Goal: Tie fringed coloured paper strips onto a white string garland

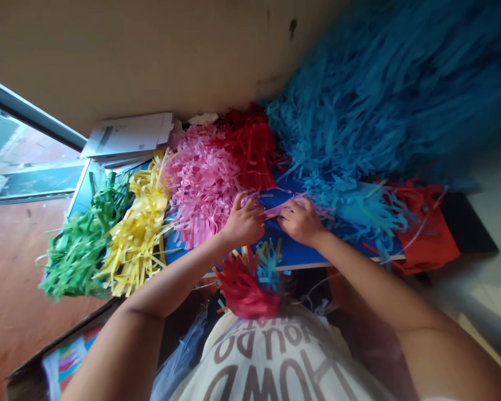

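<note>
Between my two hands stretches a twisted pinkish-purple paper fringe, low over the blue table. My left hand is closed around one end of it, beside the heap of pink paper fringe. Fingers curled, my right hand grips the other side, and loose purple strips stick out past it toward the light blue fringe. Just below the hands, a red, orange and blue fringe bunch hangs at the table's front edge.
Green fringe and yellow fringe drape over the table's left side. A stack of papers lies behind them. Dark red fringe sits at the back. A large blue fringe mass fills the upper right, above red-orange paper.
</note>
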Action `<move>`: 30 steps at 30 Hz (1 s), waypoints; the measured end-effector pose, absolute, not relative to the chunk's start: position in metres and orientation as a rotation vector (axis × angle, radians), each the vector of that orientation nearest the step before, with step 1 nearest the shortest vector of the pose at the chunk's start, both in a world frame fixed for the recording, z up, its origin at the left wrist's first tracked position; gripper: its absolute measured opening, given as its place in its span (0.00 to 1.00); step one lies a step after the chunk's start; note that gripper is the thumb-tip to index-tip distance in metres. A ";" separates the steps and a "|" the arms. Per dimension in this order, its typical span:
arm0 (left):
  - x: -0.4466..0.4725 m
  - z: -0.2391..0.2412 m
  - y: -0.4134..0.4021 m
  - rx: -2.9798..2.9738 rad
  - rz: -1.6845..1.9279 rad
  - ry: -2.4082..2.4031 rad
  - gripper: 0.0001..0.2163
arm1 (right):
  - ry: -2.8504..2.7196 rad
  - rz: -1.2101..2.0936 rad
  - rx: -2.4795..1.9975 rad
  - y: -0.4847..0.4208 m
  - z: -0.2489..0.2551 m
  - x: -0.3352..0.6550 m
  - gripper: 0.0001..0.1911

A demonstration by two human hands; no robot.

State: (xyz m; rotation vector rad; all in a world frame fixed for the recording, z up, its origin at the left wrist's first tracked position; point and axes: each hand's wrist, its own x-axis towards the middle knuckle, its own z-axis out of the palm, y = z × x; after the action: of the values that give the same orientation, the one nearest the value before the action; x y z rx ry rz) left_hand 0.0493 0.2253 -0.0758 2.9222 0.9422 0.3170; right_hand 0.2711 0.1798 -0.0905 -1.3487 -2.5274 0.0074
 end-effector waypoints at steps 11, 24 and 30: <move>0.057 -0.082 0.226 2.926 0.303 1.087 0.11 | -2.728 -0.088 -1.133 0.219 -0.084 0.271 0.16; 0.040 -0.103 0.222 2.993 0.670 1.013 0.10 | -2.395 -0.255 -1.245 0.187 -0.104 0.280 0.10; 0.026 -0.108 0.229 2.726 0.570 1.114 0.06 | -2.144 0.075 -1.343 0.184 -0.117 0.312 0.09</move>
State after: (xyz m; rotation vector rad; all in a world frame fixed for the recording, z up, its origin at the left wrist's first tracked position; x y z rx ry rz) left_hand 0.0257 0.2286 -0.1080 2.7256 1.1143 0.5699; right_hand 0.3119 0.1842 -0.1175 -1.3426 -2.1439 0.0748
